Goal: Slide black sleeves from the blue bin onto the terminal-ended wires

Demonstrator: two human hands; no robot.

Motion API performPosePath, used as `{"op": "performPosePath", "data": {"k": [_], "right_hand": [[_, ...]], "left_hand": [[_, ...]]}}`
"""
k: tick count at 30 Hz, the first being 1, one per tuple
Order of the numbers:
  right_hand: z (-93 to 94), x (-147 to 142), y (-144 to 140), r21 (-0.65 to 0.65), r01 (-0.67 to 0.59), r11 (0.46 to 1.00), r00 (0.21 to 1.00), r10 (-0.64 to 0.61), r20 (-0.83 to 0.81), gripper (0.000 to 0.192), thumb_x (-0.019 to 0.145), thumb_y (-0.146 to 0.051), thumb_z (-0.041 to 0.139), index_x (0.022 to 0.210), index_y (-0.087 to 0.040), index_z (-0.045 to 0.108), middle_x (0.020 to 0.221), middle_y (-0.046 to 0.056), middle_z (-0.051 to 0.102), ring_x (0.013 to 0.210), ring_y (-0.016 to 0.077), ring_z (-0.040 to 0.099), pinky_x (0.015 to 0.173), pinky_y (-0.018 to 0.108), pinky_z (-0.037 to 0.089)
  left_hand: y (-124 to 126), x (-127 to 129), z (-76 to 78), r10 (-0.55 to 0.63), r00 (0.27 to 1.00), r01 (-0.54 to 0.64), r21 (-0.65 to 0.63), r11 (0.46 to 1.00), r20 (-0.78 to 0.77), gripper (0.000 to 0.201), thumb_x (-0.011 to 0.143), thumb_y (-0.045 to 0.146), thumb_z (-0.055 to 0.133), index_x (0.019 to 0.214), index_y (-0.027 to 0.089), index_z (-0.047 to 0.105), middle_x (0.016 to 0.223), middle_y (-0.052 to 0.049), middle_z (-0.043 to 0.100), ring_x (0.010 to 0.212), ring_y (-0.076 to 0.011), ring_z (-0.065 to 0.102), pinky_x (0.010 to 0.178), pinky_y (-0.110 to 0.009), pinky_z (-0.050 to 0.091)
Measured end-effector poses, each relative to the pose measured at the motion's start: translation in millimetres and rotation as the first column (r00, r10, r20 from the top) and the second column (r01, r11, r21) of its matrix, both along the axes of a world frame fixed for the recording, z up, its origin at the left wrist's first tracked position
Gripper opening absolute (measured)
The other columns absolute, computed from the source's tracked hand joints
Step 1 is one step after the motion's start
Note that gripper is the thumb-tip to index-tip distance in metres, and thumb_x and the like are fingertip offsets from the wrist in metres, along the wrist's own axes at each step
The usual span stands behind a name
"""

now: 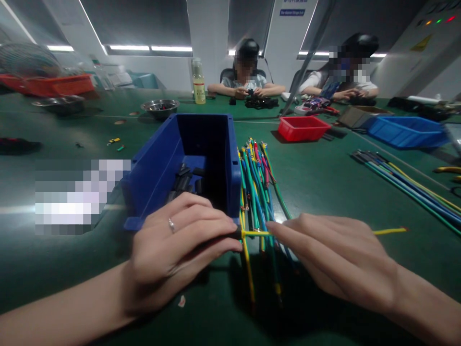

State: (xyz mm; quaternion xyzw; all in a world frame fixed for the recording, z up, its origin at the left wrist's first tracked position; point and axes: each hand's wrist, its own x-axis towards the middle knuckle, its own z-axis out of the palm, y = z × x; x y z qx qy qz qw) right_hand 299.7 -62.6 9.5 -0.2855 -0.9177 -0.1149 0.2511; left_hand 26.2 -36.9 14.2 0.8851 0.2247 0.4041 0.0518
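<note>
Now, from the head camera, the left hand (180, 247) pinches a small black sleeve (236, 234) at one end of a yellow wire (389, 231), fingers closed around it. The right hand (336, 254) lies over that wire, fingertips pressed on it, held crosswise above a bundle of coloured wires (257, 192) on the green table (324, 178), beside a blue bin (187, 163).

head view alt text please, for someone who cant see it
Two bare hands hold a yellow wire crosswise above a green table: the left hand pinches a small black piece on its end, and the right hand grips the wire. Beneath lies a bundle of coloured wires beside a blue bin of black parts; two people sit at the far side.
</note>
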Motion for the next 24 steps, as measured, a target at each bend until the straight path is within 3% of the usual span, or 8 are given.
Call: {"op": "performPosePath", "data": {"k": [7,14,24], "right_hand": [[2.5,-0.1,0.3,0.064,0.04,0.997,0.999,-0.04,0.004,0.032,0.094,-0.005,0.046,0.123,-0.013,0.056,0.073,0.002,0.062,0.057,0.0132,0.049,0.052,0.028,0.038],[5.5,3.9,3.8,0.104,0.073,0.992,0.997,-0.073,-0.008,0.029,0.092,-0.005,0.05,0.117,-0.016,0.06,0.075,0.003,0.066,0.059,0.0128,0.056,0.054,0.027,0.043],[2.9,-1.5,2.7,0.146,0.017,0.989,0.999,-0.011,-0.04,0.026,0.09,-0.001,0.054,0.114,-0.006,0.061,0.077,0.004,0.065,0.064,0.0117,0.056,0.056,0.026,0.042]], "left_hand": [[2.7,-1.2,-2.3,0.154,0.987,-0.151,-0.067,0.986,0.048,0.054,0.08,0.052,0.076,0.12,0.02,0.059,0.107,-0.004,0.071,0.099,-0.0175,0.067,0.089,-0.03,0.055],[2.3,1.3,0.5,0.149,0.988,-0.145,-0.093,0.985,0.044,0.018,0.089,0.027,0.073,0.104,0.02,0.065,0.097,-0.002,0.071,0.093,-0.0146,0.065,0.083,-0.028,0.053],[3.9,2.5,-2.6,0.039,0.996,-0.036,-0.037,0.999,0.08,0.021,0.085,0.025,0.078,0.101,0.014,0.069,0.091,-0.003,0.072,0.089,-0.0121,0.063,0.081,-0.024,0.053]]}}
